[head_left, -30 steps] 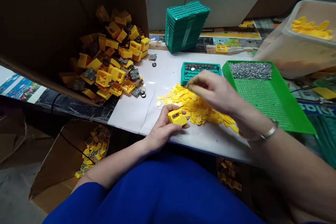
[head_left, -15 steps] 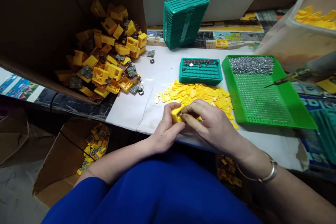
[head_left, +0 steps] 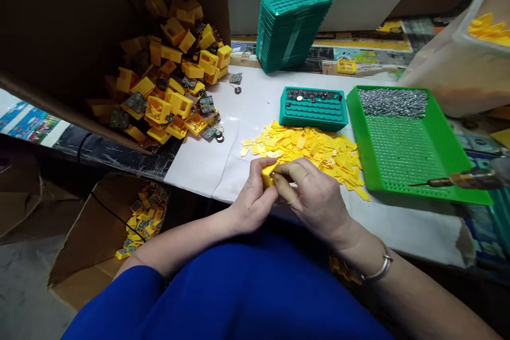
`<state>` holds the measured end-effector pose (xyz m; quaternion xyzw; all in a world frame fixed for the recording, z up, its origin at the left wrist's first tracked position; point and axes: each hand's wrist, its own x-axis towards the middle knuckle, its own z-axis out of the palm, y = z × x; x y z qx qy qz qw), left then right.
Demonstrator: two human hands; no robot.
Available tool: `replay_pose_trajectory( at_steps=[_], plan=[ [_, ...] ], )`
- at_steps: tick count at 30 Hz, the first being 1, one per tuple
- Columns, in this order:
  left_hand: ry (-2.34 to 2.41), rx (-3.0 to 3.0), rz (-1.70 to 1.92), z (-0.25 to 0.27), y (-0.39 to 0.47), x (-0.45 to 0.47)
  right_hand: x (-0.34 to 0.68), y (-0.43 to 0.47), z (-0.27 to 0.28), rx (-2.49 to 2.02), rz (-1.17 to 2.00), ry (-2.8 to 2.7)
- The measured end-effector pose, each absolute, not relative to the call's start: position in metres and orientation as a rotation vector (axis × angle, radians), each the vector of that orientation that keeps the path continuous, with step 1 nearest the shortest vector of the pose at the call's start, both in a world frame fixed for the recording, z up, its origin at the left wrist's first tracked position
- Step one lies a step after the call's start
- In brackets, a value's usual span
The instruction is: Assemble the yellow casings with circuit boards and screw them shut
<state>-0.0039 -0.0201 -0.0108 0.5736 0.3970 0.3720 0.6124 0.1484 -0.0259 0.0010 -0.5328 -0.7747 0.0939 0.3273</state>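
My left hand (head_left: 253, 197) is wrapped round a small yellow plastic housing (head_left: 268, 174), held tilted just above the table's front edge. The thumb and forefinger of my right hand (head_left: 316, 199) are pinched at the housing's open side. What sits between those fingertips is too small to make out. Pale covers sleeve some of the right fingers. Just beyond both hands lies a pile of flat yellow plastic pieces (head_left: 311, 149). Behind the pile stands a teal tray (head_left: 314, 116) with dark and silvery round button cells in its back rows.
Screws (head_left: 392, 102) fill the back of a green tray (head_left: 452, 135); a power screwdriver (head_left: 470, 179) hangs over its front right. At left, a cardboard box (head_left: 75, 111) holds yellow housings with wired circuit boards. Stacked teal trays (head_left: 292, 29) and a plastic bin (head_left: 442, 74) stand behind.
The view has shifted, so the table's things sit slightly further right. The screwdriver has swung towards the green tray's front. Both hands remain at the housing, the right fingers drawn closer in.
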Motion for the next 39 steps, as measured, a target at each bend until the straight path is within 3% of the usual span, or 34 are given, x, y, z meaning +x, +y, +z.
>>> replay_pose_trajectory(
  at_steps=[2, 9, 14, 16, 20, 22, 34, 39],
  plan=[
    [0.912, 1.354, 0.868, -0.010, -0.022, -0.005, 0.145, -0.025, 0.002, -1.397, 0.330, -1.982],
    [0.784, 1.406, 0.843, -0.007, -0.018, -0.021, 0.150, -0.011, 0.006, -1.472, 1.145, -1.514],
    [0.828, 1.136, 0.786, -0.009, -0.011, -0.045, 0.157, 0.016, 0.020, -1.297, 1.606, -1.732],
    [0.850, 0.933, 0.774, -0.009, -0.010, -0.052, 0.154, 0.033, 0.025, -1.302, 1.430, -1.933],
    [0.805, 0.792, 0.783, -0.003, -0.009, -0.057, 0.129, 0.066, 0.024, -1.488, 0.364, -2.545],
    [0.781, 0.825, 0.786, 0.000, -0.008, -0.055, 0.113, 0.075, 0.022, -1.448, 0.183, -2.743],
    [0.778, 0.738, 0.814, 0.000, 0.000, -0.041, 0.106, 0.088, 0.027, -1.451, 0.240, -2.693],
    [0.783, 0.737, 0.802, 0.001, 0.001, -0.036, 0.149, 0.057, 0.034, -1.320, 1.088, -1.758]
  ],
)
